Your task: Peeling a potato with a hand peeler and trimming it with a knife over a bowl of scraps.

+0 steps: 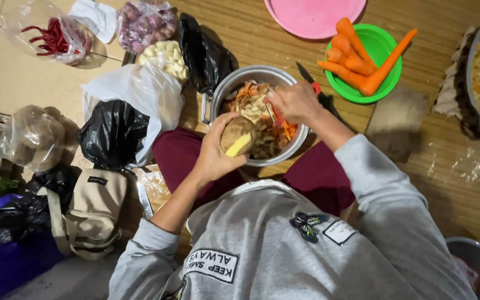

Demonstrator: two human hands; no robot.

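Potato [238, 137], brown with one yellow peeled strip, sits wrapped in our left hand [216, 153] over the near rim of the metal pot [228, 84] of peelings. Our right hand [294, 103] is closed on a peeler [278, 115] at the potato's two o'clock. At the pot's two o'clock, well apart, a green bowl [381, 41] holds carrots [356, 64].

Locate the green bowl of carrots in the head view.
The green bowl sits upper right in the head view on the woven mat, holding peeled carrots, just below the pink plate and right of the metal pot.
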